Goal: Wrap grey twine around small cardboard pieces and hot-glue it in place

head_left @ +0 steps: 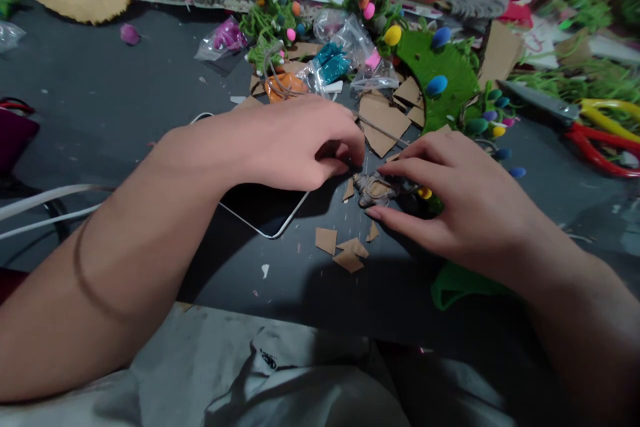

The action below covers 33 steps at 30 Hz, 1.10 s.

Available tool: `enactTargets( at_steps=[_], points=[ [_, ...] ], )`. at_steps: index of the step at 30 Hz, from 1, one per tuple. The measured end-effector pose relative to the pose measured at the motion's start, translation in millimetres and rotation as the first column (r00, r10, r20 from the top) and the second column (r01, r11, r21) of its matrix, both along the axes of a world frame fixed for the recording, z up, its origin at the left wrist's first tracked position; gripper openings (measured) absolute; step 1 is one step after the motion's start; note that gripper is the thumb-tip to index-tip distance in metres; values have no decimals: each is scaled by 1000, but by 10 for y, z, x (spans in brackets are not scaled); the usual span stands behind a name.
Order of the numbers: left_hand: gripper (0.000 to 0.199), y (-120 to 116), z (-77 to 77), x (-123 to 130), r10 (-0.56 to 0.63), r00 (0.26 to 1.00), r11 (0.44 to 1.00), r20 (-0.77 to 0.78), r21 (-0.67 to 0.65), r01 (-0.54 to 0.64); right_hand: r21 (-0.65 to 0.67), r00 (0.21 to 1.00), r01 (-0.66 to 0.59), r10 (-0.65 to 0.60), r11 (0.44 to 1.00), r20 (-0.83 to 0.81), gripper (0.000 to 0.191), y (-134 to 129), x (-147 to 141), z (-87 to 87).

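1. Surface (165,67): dark grey, white specks.
2. Wrapped bundle (373,195), near centre: grey strands, tan patch.
3. Flat device (267,209), 8 o'clock: black face, white rim.
4. Cardboard scraps (326,240), 6 o'clock: tan-brown.
5. Crescent (457,90), 2 o'clock: green, blue ovals.
6. Scissors (573,115), 3 o'clock: grey blades; one handle yellow, one red.
7. Bag contents: purple (230,35) and orange (285,88), 11 o'clock; teal (333,63), 12.
8. Curved piece (95,1), 10 o'clock: pale yellow.
9. Strip (463,283), 4 o'clock: bright green.

The right hand (465,203) partly hides the grey wrapped piece (373,191) — scissors (575,121) are cut off at right
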State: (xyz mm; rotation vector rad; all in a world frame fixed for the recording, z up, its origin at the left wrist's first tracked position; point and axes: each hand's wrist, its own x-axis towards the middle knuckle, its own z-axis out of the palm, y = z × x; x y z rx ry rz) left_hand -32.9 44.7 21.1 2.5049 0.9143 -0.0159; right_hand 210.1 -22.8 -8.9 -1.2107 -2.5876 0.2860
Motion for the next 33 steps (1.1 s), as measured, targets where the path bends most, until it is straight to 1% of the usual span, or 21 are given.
enactTargets(
  at_steps=[3, 6, 14, 20, 25, 28, 31, 33],
  points=[
    [31, -2, -19, 1, -42, 999, 999, -32, 0, 42, 5, 1000, -9, 9, 1000, 9, 39, 3, 2, 1],
    [29, 1, -30, 3, -37, 999, 999, -39, 4, 38, 4, 1000, -8, 7, 1000, 17, 39, 4, 2, 4],
    [22, -23, -65, 33, -10, 999, 1000, -41, 24, 11, -5, 1000, 6, -6, 1000, 14, 37, -3, -1, 8],
    [26, -51, -54, 35, 43, 993, 999, -113, 20, -41, 9, 1000, -3, 3, 1000, 20, 37, -5, -4, 10],
    [20, -52, -36, 40, 56, 985, 998, -163, 40, -50, 14, 1000, -9, 8, 1000, 21, 37, -6, 1, 8],
    [15, -40, -17, 29, 49, 991, 998, -127, 51, -43, 16, 1000, -7, 7, 1000, 27, 37, -3, 5, 8],
    [15, -28, 8, 0, 46, 996, 998, -79, 46, -42, 13, 999, -2, 2, 1000, 32, 37, -1, 1, 6],
    [15, -21, 23, -22, 46, 996, 998, -76, 43, -43, 16, 1000, -2, 2, 1000, 31, 37, -1, -6, 4]
  ],
)
